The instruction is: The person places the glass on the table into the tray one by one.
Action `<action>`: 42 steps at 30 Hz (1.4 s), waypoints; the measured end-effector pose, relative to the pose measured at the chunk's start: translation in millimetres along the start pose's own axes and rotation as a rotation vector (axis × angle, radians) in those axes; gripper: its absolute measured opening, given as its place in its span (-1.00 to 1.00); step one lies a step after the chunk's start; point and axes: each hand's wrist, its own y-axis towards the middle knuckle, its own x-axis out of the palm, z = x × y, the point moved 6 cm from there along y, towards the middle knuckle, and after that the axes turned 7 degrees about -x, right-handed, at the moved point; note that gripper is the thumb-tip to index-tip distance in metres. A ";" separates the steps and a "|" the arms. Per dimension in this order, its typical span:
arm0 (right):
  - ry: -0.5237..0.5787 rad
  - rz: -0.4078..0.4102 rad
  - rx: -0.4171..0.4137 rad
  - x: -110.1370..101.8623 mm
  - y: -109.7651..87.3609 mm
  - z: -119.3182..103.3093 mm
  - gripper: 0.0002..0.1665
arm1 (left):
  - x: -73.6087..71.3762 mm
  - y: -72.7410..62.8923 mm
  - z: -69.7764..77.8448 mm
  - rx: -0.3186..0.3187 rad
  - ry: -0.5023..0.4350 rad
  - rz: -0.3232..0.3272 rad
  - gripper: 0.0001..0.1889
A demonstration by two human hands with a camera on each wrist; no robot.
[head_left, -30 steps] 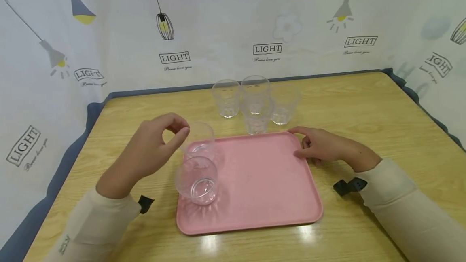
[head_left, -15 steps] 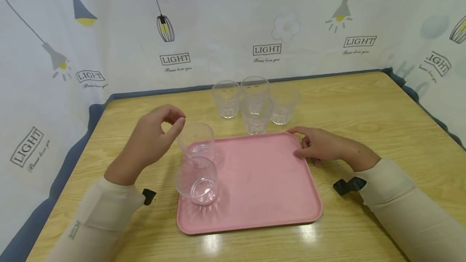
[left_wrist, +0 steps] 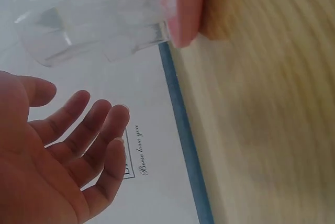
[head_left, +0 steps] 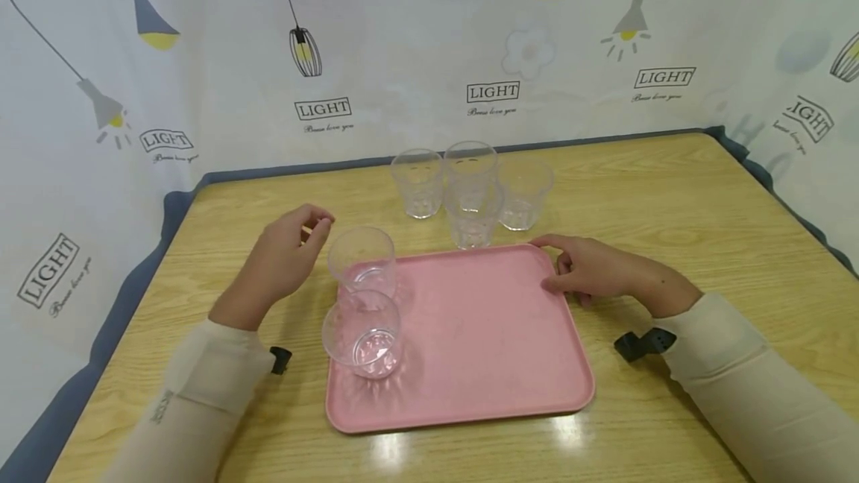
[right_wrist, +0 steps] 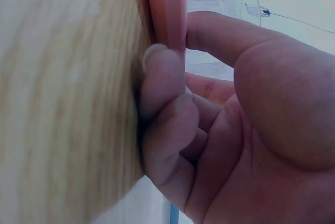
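A pink tray (head_left: pixel 483 334) lies on the table with two clear plastic cups standing upright along its left side. The far cup (head_left: pixel 365 263) is just right of my left hand (head_left: pixel 285 256), which hovers beyond the tray's left edge. In the left wrist view its fingers (left_wrist: pixel 91 124) are loosely bent, apart from the cup and holding nothing. My right hand (head_left: pixel 593 267) holds the tray's far right corner, its thumb on the rim and curled fingers at the side against the table. The near cup (head_left: pixel 365 338) sits in front of the far one.
Several more clear cups (head_left: pixel 473 207) stand upright in a cluster behind the tray's far edge. The wooden table (head_left: pixel 671 207) ends at a patterned cloth backdrop (head_left: pixel 403 58) on the back and both sides.
My left hand has drawn a little to the left, away from the far cup's rim, with its forearm swinging slightly right. The right hand, tray and cups have stayed in place.
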 end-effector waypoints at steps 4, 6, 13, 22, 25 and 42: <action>-0.008 -0.002 0.000 -0.7 0.2 -1.7 -0.14 | 4.5 4.0 -8.7 -0.035 0.042 -0.045 -0.56; -0.014 -0.001 0.002 -1.2 -0.1 -1.9 -0.14 | 7.5 5.9 -9.7 -0.041 0.070 -0.082 -0.57; -0.032 -0.003 -0.001 -2.4 -0.6 -1.9 -0.13 | 22.2 9.2 -7.9 -0.044 0.161 -0.236 -0.58; -0.006 -0.017 -0.002 -1.1 -1.9 -3.0 -0.13 | 36.4 3.2 -4.7 0.084 0.114 -0.352 -0.78; -0.018 -0.013 -0.001 -1.3 -1.6 -2.5 -0.12 | 41.1 3.2 -4.9 0.116 0.116 -0.370 -0.76; -0.014 0.004 -0.032 1.0 1.4 -3.8 -0.16 | 52.0 0.1 -9.3 0.172 0.109 -0.405 -0.70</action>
